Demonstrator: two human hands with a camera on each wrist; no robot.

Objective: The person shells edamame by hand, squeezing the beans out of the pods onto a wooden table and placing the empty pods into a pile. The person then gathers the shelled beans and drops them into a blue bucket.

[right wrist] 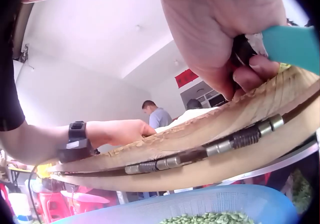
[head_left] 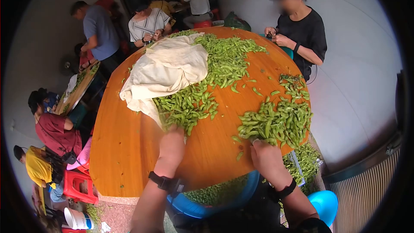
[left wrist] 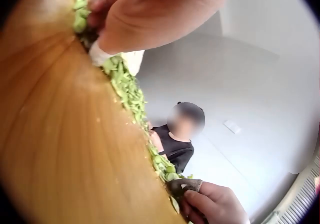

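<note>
My left hand [head_left: 171, 143] reaches into green soybean pods [head_left: 185, 108] beside a cream cloth [head_left: 168, 67]. In the left wrist view its fingers [left wrist: 97, 4] curl at several pods, and a white wrap covers one tip. My right hand [head_left: 269, 160] rests at the table's near edge, against a second pile of pods [head_left: 278, 121]. Its fingers [right wrist: 247, 78] are curled, with a dark cover [left wrist: 186, 185] on one. A teal strip [right wrist: 292, 46] shows beside them; I cannot tell whether the hand holds it.
A blue basket [head_left: 189, 207] of beans stands below the rim of the round wooden table [head_left: 120, 146]. More pods [head_left: 306, 164] lie low at the right. A person in black [head_left: 306, 30] sits across; others sit and stand at the left and back. Red stools [head_left: 79, 187] stand left.
</note>
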